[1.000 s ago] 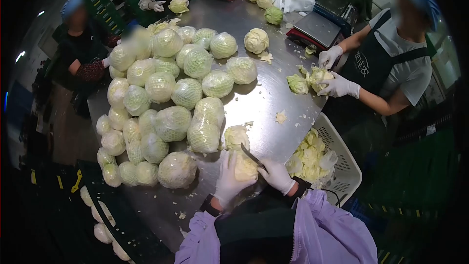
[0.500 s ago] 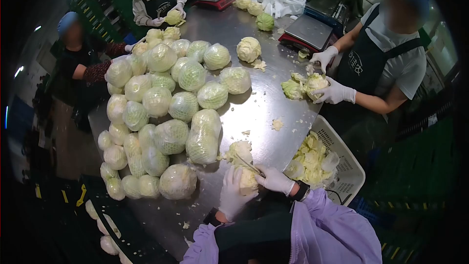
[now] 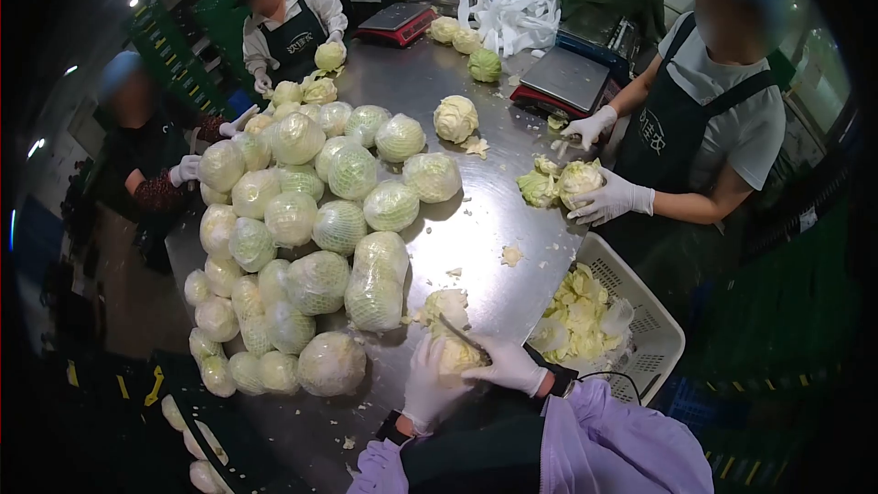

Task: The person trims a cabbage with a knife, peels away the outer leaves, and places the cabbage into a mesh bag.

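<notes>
My gloved left hand (image 3: 428, 386) is closed around the side of a pale cabbage (image 3: 456, 360) near the table's front edge. In my gloved right hand (image 3: 508, 368) is a knife (image 3: 462, 332), its thin blade pointing up and left across the cabbage's far side. My right fingers also rest by the cabbage. Just beyond the blade lie trimmed cabbage leaves (image 3: 446, 306). To the left, a large wrapped cabbage (image 3: 332, 364) sits at the near end of a pile of film-wrapped cabbages (image 3: 318, 282), several in foam nets.
A white basket (image 3: 654, 334) of leaves stands by the table's right edge. Across the metal table (image 3: 494, 297), a co-worker's gloved hand (image 3: 615, 198) holds a cabbage. Scales (image 3: 562, 80), plastic bags (image 3: 517, 14) and two more co-workers at left surround the far side.
My right hand and the knife have shifted over the cabbage, covering more of it. The view has tilted slightly. The left co-worker's hands have moved apart.
</notes>
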Motion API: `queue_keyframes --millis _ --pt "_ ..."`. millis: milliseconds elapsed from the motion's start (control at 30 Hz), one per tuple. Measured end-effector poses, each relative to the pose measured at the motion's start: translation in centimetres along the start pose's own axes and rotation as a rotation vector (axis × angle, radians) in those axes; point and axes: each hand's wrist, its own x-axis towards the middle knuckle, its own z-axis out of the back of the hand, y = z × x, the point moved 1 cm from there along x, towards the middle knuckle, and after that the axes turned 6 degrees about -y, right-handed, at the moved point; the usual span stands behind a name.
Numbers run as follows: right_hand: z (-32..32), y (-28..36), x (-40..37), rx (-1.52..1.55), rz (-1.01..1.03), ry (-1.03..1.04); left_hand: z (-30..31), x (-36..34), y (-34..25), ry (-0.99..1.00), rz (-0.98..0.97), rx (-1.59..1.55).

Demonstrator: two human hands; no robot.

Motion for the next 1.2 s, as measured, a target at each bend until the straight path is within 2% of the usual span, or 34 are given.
queue_keyframes --millis 67,133,200,233,267,333,400,467,500,533,567,600,667,700,733,800,833,867,900,967,1033,1100,1133,1200 --pt "-1.1 0.3 -0.4 -0.187 0.148 -0.145 -0.4 -0.2 0.5 -0.023 -0.070 0.062" --pt "-0.6 -0.6 0.3 -0.111 0.214 -0.175 -0.2 -0.3 0.6 -0.024 -0.021 0.004" --pt "-0.3 -1.6 0.9 0.009 -0.102 -0.057 0.1 -0.5 1.4 -0.030 0.046 -0.036" --pt "-0.9 -2.9 1.3 0.089 0.018 -0.173 0.1 -0.7 2.1 -0.040 0.044 -0.068" --pt "-1.1 -4.4 1.9 0.094 0.016 -0.165 0.3 -1.1 2.7 -0.047 0.044 -0.098" --pt "-0.6 -6.8 2.9 0.434 -0.316 -0.172 0.7 -1.7 3.7 -0.035 0.071 -0.118" --pt "0.4 -8.8 3.9 0.499 -0.376 -0.256 1.3 -2.4 4.2 -0.025 0.099 -0.138" --pt "0.8 -9.4 4.3 0.431 -0.390 -0.237 1.7 -3.1 4.5 0.020 0.078 -0.152" --pt "1.0 -8.3 4.0 0.258 -0.288 -0.297 1.7 -3.7 4.6 0.016 0.092 -0.149" --pt "1.3 -6.9 3.4 0.087 -0.186 -0.353 1.4 -4.4 4.6 0.001 0.198 -0.229" --pt "1.2 -4.4 3.1 0.008 0.011 -0.418 1.1 -4.8 4.5 -0.015 0.299 -0.310" --pt "1.0 -2.6 2.9 0.008 0.010 -0.407 1.2 -4.0 2.7 -0.020 0.309 -0.309" --pt "0.0 -0.3 2.9 -0.141 0.101 -0.161 2.2 -1.3 -2.1 -0.141 0.542 -0.507" --pt "-1.0 0.0 3.2 -0.093 0.088 -0.057 -0.5 -3.0 0.7 -0.252 0.377 -0.274" --pt "-1.7 -0.6 3.6 -0.095 0.090 -0.060 -0.5 -3.0 0.9 -0.253 0.374 -0.275" --pt "-3.5 -3.3 4.5 -0.138 -0.028 -0.049 0.0 -2.9 1.5 -0.118 0.216 -0.105" --pt "-3.8 -3.7 4.9 -0.135 0.006 -0.099 0.5 -3.0 2.3 -0.123 0.214 -0.101" --pt "-4.0 -4.1 5.1 -0.132 0.015 -0.097 1.0 -3.2 3.3 -0.044 0.164 -0.070" --pt "-3.9 -3.6 4.8 -0.187 0.013 -0.041 1.4 -3.5 4.1 0.039 0.119 -0.040" --pt "-4.0 -2.5 3.9 -0.243 0.008 0.028 1.7 -4.3 5.2 0.044 0.089 -0.082" --pt "-4.1 -1.0 3.0 -0.295 0.251 -0.096 1.3 -5.4 4.7 0.054 0.063 -0.126" --pt "-4.5 -1.0 3.2 -0.345 0.209 -0.026 0.1 -6.4 3.4 -0.119 0.314 -0.238" --pt "-4.8 -1.0 3.1 -0.400 0.166 0.035 -0.8 -6.8 3.6 -0.114 0.321 -0.233" --pt "-5.2 -1.4 3.1 -0.431 0.196 -0.016 -2.2 -7.1 4.3 -0.259 0.535 -0.553"
